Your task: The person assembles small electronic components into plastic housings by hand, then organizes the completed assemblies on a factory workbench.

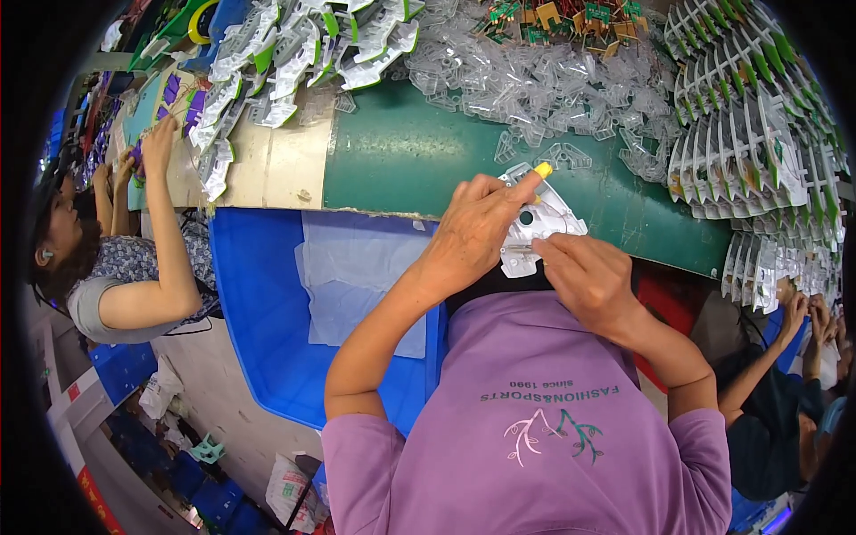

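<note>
My left hand (474, 225) is closed on a white plastic housing (562, 212) at the near edge of the green work surface. A yellow cover (543, 169) sits on one of its fingertips, over the housing's upper part. A round dark hole and a thin wire show in the housing. My right hand (590, 278) comes in from the right, fingers pinched against the housing's near part. Whatever lies between those fingertips is too small to make out. Just beyond the housing lie a few loose clear plastic pieces (565, 156).
Clear plastic parts (544, 94) heap at the back, near green circuit boards (597, 12). White-and-green housings lie piled (294, 53) at left and stacked (744, 152) at right. A blue bin (267, 357) stands below the table edge (383, 214). Co-workers (147, 285) sit either side.
</note>
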